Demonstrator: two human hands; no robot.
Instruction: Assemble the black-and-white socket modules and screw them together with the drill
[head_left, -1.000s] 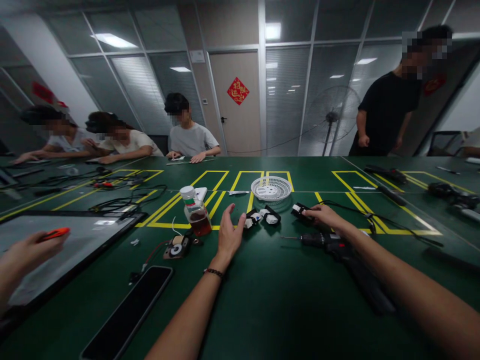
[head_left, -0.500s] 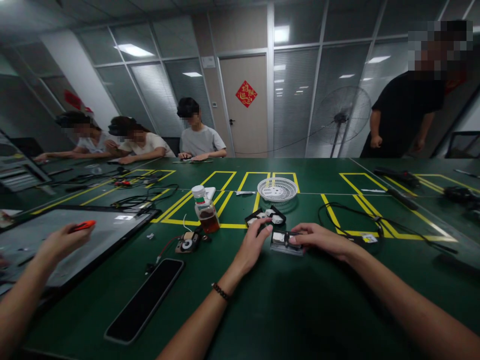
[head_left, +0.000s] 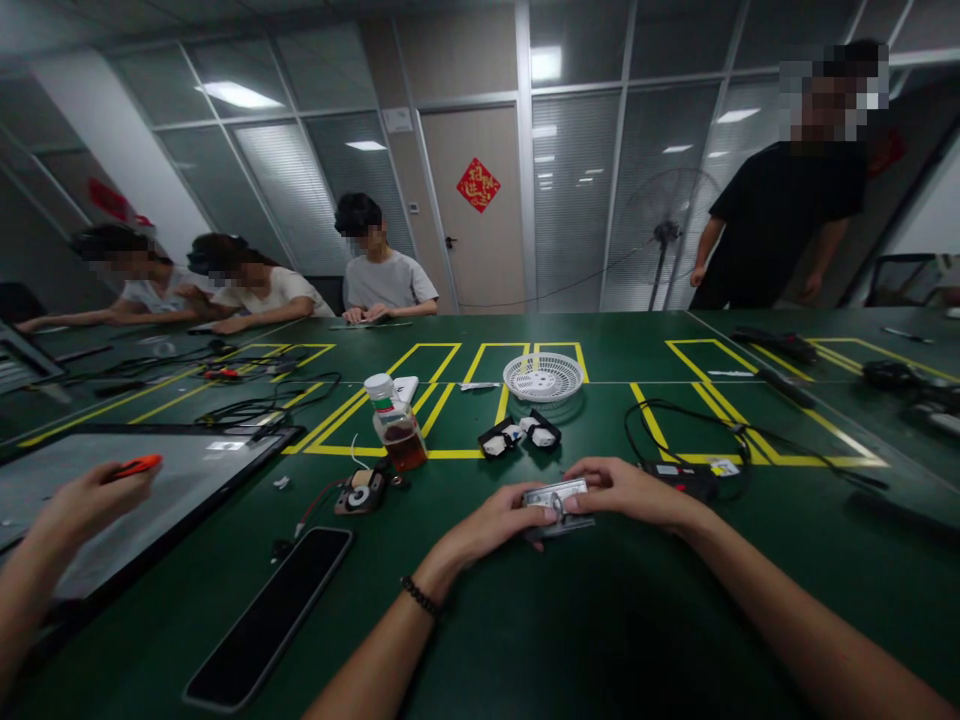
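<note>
A small flat rectangular case (head_left: 568, 488), clear and silvery, is held between my two hands just above the green table. My left hand (head_left: 491, 522) grips its left end, thumb on top. From the other side my right hand (head_left: 624, 488) closes on the right end, its thumb also on the upper face. A small roundish grey part sits between the thumbs; its kind cannot be made out. Just beyond lie two black holders with crumpled white pieces in them, a left holder (head_left: 500, 438) and a right holder (head_left: 541, 431). My fingertips under the case are hidden.
Left of my hands are a phone (head_left: 274, 615), a small coil motor (head_left: 361, 494) and a bottle of brown liquid (head_left: 403, 442). A white basket (head_left: 516, 386) stands behind. Cables (head_left: 739, 430) lie right. At far left, another person's hand (head_left: 75, 515) holds an orange tool (head_left: 139, 466).
My left hand has moved from beside the black holders onto the case, which is now held by both hands, nearer me and tilted. The view has shifted slightly right.
</note>
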